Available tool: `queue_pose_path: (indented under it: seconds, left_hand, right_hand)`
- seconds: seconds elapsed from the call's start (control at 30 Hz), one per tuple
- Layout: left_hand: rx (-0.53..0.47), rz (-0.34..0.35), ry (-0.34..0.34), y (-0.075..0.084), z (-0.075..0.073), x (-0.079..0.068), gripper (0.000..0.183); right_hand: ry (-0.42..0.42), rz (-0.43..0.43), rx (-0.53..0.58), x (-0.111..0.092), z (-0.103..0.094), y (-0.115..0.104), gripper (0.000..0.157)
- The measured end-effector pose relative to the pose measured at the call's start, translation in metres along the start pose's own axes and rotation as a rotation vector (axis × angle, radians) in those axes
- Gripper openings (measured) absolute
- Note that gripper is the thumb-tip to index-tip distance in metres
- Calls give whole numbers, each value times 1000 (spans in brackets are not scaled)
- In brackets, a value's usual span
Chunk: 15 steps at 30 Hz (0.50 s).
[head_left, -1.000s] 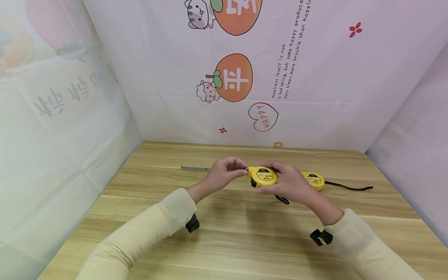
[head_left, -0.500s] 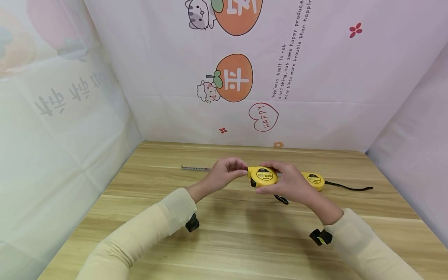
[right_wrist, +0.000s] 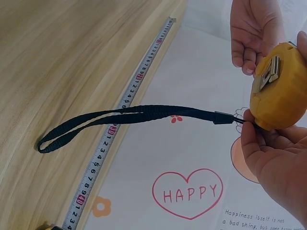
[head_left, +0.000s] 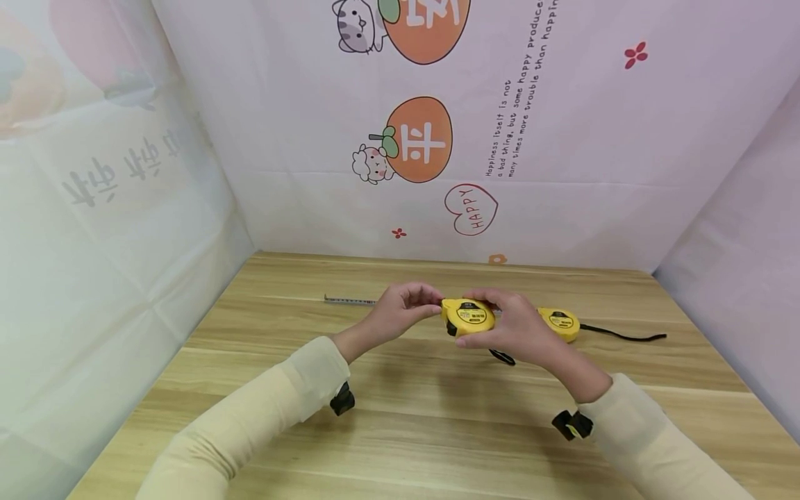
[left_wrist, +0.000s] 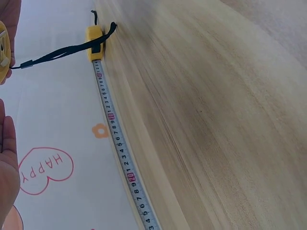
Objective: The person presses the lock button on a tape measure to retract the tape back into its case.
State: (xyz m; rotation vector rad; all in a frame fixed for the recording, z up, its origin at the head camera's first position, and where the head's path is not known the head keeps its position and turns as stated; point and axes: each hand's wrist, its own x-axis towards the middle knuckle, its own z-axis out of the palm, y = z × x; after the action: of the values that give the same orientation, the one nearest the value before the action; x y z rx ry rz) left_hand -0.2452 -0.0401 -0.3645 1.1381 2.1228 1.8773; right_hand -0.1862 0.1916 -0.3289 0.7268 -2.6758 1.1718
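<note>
Yellow tape measure (head_left: 469,316) with black strap is gripped by right hand (head_left: 512,330); left hand (head_left: 400,312) fingers pinch its tip.

A light wooden table (head_left: 400,430) with long grain runs up to the printed backdrop. On it lies a second yellow tape measure (head_left: 560,323), its blade (head_left: 350,300) drawn out leftward along the far side, its black strap (head_left: 621,335) trailing right.

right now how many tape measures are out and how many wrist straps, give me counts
yellow tape measures: 2 (one held between the right hand and left hand, one lying on the table with its blade pulled out)
black wrist straps: 2 (held one's, lying one's)
total: 4
</note>
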Motion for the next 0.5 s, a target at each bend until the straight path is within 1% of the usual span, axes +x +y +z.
queue_pose_path:
  seconds: [0.2, 0.33, 0.5]
  left_hand:
    - [-5, 20, -9, 0, -2, -2, 17]
    - [-9, 16, -12, 1, -2, -3, 17]
    - [-28, 7, -22, 3, -3, -5, 23]
  right_hand:
    - [-6, 6, -1, 1, 1, -1, 71]
    - [-8, 6, 0, 1, 1, -1, 72]
    - [-10, 11, -2, 1, 1, 0, 72]
